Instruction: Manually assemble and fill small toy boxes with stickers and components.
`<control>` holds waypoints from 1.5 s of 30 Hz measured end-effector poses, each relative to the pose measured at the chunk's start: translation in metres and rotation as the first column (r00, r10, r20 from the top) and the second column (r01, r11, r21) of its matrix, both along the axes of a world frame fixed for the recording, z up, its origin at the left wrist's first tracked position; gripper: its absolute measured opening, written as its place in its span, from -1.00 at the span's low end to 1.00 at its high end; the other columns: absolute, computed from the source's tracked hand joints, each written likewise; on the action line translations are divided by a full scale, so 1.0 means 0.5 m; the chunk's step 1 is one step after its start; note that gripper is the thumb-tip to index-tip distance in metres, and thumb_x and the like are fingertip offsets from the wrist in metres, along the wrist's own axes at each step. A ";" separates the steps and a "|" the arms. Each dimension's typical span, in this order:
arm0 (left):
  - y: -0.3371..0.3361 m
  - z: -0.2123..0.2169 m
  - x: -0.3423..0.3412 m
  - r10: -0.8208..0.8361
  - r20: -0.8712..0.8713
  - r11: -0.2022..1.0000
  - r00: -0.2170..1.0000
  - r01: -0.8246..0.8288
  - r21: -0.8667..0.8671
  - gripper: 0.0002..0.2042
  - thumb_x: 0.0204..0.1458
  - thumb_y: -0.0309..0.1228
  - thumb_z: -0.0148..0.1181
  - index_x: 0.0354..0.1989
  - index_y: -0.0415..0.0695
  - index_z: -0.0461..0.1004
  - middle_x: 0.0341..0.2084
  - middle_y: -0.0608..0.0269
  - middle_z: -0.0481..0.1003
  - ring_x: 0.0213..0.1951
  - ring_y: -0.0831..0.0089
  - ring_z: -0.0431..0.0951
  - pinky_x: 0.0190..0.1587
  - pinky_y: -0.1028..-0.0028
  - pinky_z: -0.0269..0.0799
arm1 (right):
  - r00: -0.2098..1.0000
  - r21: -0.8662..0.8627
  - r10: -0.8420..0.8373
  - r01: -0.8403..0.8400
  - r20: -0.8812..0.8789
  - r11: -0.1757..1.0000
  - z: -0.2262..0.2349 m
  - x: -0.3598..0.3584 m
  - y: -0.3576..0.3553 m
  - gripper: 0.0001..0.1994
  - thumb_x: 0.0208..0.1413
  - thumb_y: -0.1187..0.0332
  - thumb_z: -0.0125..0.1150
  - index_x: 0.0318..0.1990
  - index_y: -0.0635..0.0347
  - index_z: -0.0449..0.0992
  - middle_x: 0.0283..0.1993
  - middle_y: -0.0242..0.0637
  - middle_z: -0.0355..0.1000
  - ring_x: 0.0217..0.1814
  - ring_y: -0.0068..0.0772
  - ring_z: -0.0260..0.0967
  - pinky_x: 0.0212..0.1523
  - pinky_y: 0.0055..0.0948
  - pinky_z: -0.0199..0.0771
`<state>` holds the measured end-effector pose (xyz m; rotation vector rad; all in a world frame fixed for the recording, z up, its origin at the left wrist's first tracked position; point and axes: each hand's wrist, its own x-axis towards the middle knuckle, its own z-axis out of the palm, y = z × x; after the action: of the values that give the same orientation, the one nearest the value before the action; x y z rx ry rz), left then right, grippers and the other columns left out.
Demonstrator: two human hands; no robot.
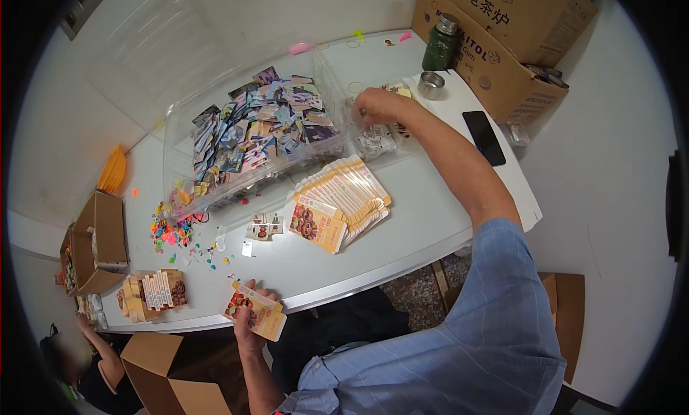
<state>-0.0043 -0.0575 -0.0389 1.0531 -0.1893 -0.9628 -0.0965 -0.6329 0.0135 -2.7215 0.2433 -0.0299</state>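
Observation:
My left hand (249, 339), at the table's near edge, grips a small orange-and-white printed carton (268, 319) with the thumb across its front. My right hand (380, 106) reaches to the far side, its fingers bent together over clear small packets (375, 142) in a shallow clear tray. What those fingertips hold, if anything, is too small to make out. Between my hands lies an overlapping fan of similar flat cartons (337, 203). Left of my right hand stands a large clear plastic bin, heaped with colourful picture cards (258, 124).
Small bright trinkets (174, 228) and small printed packets (264, 227) lie in front of the bin. Filled cartons (163, 289) stand at left. A green bottle (441, 45), metal cup (431, 85) and black phone (484, 138) sit at right. Another person's arm (102, 347) shows lower left.

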 end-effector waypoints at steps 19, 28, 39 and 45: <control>-0.006 0.004 -0.003 0.024 -0.003 1.000 1.000 -0.024 0.004 -0.25 0.12 -0.09 0.23 0.41 -0.22 0.13 -0.02 0.05 0.53 0.03 0.14 0.59 0.11 0.16 0.54 | 0.893 -0.022 -0.230 0.258 0.388 0.966 0.042 -0.079 0.026 -0.84 0.03 0.51 0.29 -0.21 0.30 0.66 -0.41 -0.05 0.59 -0.40 -0.13 0.57 -0.27 -0.28 0.54; -0.001 0.000 -0.006 0.027 -0.017 1.000 0.999 -0.027 -0.015 -0.26 0.12 -0.14 0.24 0.41 -0.23 0.13 -0.01 0.03 0.53 0.04 0.12 0.59 0.13 0.14 0.53 | 0.632 0.646 -0.741 0.472 0.227 0.600 0.024 -0.114 0.053 -0.80 0.16 0.38 0.35 -0.26 0.41 0.60 -0.50 -0.31 0.50 -0.55 -0.61 0.41 -0.53 -0.54 0.49; 0.005 -0.012 -0.002 0.013 -0.024 0.996 1.000 -0.015 -0.083 -0.27 0.12 -0.19 0.25 0.40 -0.25 0.13 0.00 -0.01 0.50 0.05 0.12 0.57 0.15 0.16 0.51 | 0.429 0.845 -0.842 0.268 0.326 0.464 0.083 -0.189 0.084 -0.75 0.16 0.36 0.41 -0.16 0.39 0.59 -0.41 -0.28 0.54 -0.51 -0.58 0.48 -0.49 -0.59 0.57; 0.018 -0.029 -0.003 0.024 -0.005 0.992 1.000 -0.025 -0.127 -0.30 0.14 -0.20 0.22 0.40 -0.25 0.13 0.01 -0.02 0.49 0.07 0.11 0.55 0.15 0.14 0.51 | 0.413 0.869 -0.832 0.163 0.370 0.467 0.130 -0.183 0.152 -0.76 0.16 0.35 0.41 -0.16 0.36 0.59 -0.36 -0.33 0.56 -0.46 -0.57 0.51 -0.47 -0.59 0.58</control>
<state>-0.0059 -0.0487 -0.0535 0.9347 -0.2314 -0.9184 -0.1882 -0.5567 0.0788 -1.4357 0.7259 -1.0744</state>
